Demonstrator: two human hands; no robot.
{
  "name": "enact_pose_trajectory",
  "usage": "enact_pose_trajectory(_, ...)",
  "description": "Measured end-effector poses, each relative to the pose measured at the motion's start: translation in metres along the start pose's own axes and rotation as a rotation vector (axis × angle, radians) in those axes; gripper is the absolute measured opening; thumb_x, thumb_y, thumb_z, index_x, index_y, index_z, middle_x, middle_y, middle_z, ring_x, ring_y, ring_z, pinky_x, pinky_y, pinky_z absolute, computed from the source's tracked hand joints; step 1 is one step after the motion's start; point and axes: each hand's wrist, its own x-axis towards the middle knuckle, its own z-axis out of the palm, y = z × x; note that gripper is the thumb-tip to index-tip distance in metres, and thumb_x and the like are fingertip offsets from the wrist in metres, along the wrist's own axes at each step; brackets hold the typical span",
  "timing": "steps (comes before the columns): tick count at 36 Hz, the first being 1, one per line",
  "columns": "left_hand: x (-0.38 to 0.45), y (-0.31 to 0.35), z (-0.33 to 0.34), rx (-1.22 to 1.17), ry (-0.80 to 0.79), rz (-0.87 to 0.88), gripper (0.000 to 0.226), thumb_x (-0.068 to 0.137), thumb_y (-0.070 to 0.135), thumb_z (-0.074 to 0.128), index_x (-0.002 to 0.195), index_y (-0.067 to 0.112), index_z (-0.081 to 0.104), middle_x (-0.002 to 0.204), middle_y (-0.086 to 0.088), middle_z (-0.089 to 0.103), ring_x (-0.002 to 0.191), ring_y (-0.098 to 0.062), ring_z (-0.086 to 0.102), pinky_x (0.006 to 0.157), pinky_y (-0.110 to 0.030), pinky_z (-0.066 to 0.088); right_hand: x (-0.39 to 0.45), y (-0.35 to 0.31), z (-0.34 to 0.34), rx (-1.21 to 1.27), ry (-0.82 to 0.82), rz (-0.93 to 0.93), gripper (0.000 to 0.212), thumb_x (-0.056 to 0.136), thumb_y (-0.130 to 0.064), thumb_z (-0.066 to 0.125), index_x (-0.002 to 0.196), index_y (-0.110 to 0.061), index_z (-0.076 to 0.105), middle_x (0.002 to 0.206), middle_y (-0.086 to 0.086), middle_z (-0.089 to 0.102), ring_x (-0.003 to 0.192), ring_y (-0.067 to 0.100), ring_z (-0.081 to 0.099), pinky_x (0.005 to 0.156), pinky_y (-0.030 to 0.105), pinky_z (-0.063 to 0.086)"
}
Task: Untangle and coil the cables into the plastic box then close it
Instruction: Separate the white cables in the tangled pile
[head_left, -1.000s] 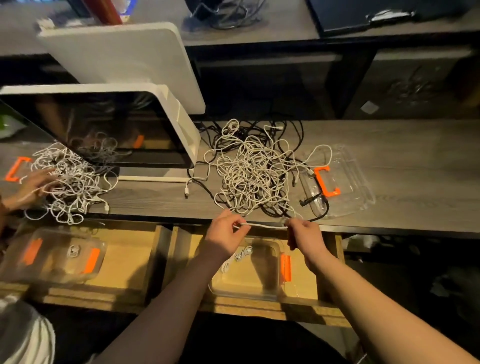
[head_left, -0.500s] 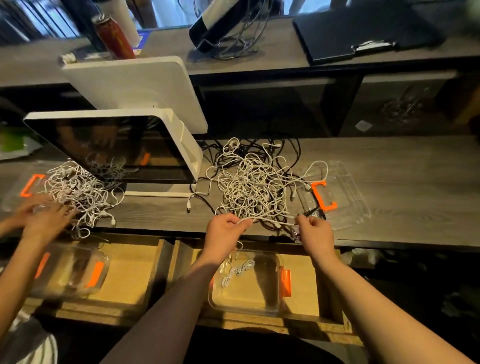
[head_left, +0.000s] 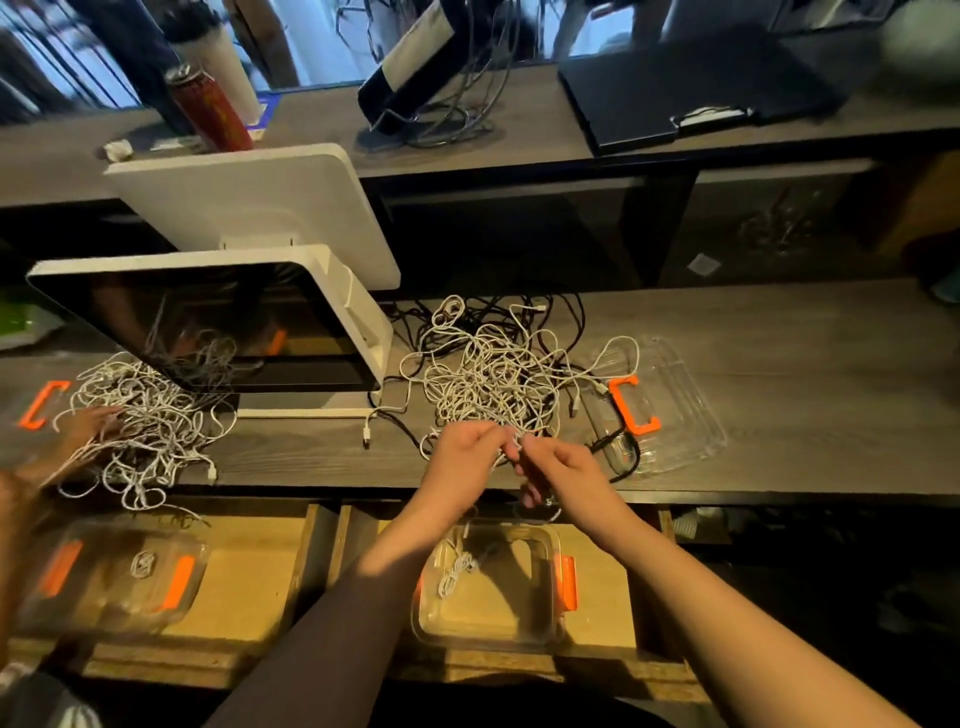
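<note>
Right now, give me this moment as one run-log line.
phase: untangling | left hand: pinches white cable | right hand: pinches same cable | cable pile: tangled on desk | plastic box: open | lid: off

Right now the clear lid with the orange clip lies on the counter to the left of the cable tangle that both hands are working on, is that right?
Not quite: in the head view the lid lies to the right of the cable tangle, not the left. The left hand and right hand do work at it.

Clear glossy plastic box (head_left: 488, 631); matt grained wood counter (head_left: 779, 364); glossy dark screen (head_left: 208, 322)
</note>
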Motion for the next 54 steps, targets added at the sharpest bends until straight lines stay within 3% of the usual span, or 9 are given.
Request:
enact_pose_trajectory(5,0.002,-0.01,-0.013,-0.178,0.188,0.005,0.034,0.1,0.026,0.057,0.07,0.015,0.066,0.076,-0.028,0.056,0.047,-0.034,0.033,0.047,-0.039,0.033,0.002,0.003,-0.003,-0.099,0.109,-0.013,0.041,0.099,-0.034,0.057,0.058,-0.03,0.058,0.058,-0.001,0.044,0.057,0.02,0.042,0.06,0.037,0.039)
enact_pose_trajectory(8,-0.004,-0.015,-0.014,-0.304,0.282,0.012,0.028,0.103,0.026,0.053,0.084,0.011,0.068,0.047,-0.002,0.041,0.046,-0.015,0.029,0.045,-0.029,0.026,0.004,0.0,-0.008,-0.148,0.111,-0.038,0.034,0.099,-0.029,0.058,0.067,-0.018,0.061,0.055,-0.011,0.047,0.056,0.007,0.044,0.058,0.026,0.04)
enact_pose_trajectory(12,-0.002,-0.021,-0.022,-0.484,0.419,0.008,0.031,0.105,0.027,0.049,0.086,0.01,0.067,0.054,0.005,0.037,0.047,-0.011,0.038,0.044,-0.021,0.038,0.003,0.002,-0.019,-0.188,0.122,-0.048,0.039,0.098,-0.031,0.061,0.071,-0.002,0.058,0.057,-0.003,0.048,0.054,0.007,0.044,0.055,0.021,0.038)
enact_pose_trajectory(20,0.005,-0.018,-0.024,-0.702,-0.09,-0.232,0.038,0.091,0.049,0.058,0.089,0.011,0.054,0.047,0.01,0.028,0.033,-0.004,0.025,0.03,-0.017,0.016,-0.005,-0.004,-0.02,-0.225,0.082,-0.072,0.033,0.101,-0.023,0.054,0.077,-0.003,0.063,0.052,-0.014,0.046,0.05,0.0,0.04,0.053,0.017,0.032)
enact_pose_trajectory(25,0.0,-0.014,-0.015,-0.583,-0.104,-0.109,0.05,0.103,0.051,0.035,0.137,0.021,0.057,0.06,0.003,0.034,0.047,-0.006,0.03,0.04,-0.019,0.026,-0.013,-0.008,-0.014,-0.227,0.029,-0.072,0.022,0.103,-0.013,0.05,0.096,-0.004,0.069,0.051,-0.018,0.049,0.048,-0.001,0.043,0.05,0.01,0.032)
enact_pose_trajectory(34,0.003,-0.001,-0.017,-0.748,-0.161,-0.084,0.039,0.107,0.029,0.037,0.122,0.012,0.069,0.123,-0.014,0.07,0.114,-0.022,0.064,0.092,-0.035,0.05,-0.022,-0.006,-0.011,-0.285,0.048,0.011,0.027,0.102,-0.018,0.05,0.085,-0.007,0.068,0.047,-0.016,0.047,0.046,0.0,0.044,0.051,0.014,0.031)
enact_pose_trajectory(40,0.001,0.004,-0.021,-0.954,-0.277,-0.118,0.034,0.106,0.02,0.037,0.128,0.01,0.061,0.096,-0.013,0.068,0.096,-0.027,0.068,0.097,-0.04,0.052,-0.027,-0.001,-0.008,-0.305,0.084,0.01,0.028,0.101,-0.025,0.053,0.081,-0.016,0.071,0.074,0.011,0.064,0.07,0.019,0.058,0.073,0.039,0.046)
enact_pose_trajectory(46,0.002,0.007,-0.016,-0.867,-0.222,-0.087,0.032,0.107,0.02,0.034,0.121,0.009,0.061,0.071,0.0,0.048,0.064,-0.013,0.051,0.078,-0.032,0.056,-0.03,-0.002,0.005,-0.325,0.058,0.044,0.031,0.1,-0.031,0.053,0.079,-0.015,0.07,0.064,0.0,0.055,0.06,0.008,0.048,0.063,0.032,0.039)
enact_pose_trajectory(54,0.004,0.009,-0.011,-0.81,-0.117,-0.064,0.033,0.106,0.014,0.029,0.116,0.005,0.059,0.063,0.004,0.026,0.048,-0.006,0.024,0.043,-0.02,0.022,-0.035,-0.001,0.025,-0.34,0.104,0.029,0.038,0.099,-0.034,0.057,0.075,-0.005,0.064,0.067,0.013,0.058,0.063,0.011,0.049,0.063,0.038,0.041)
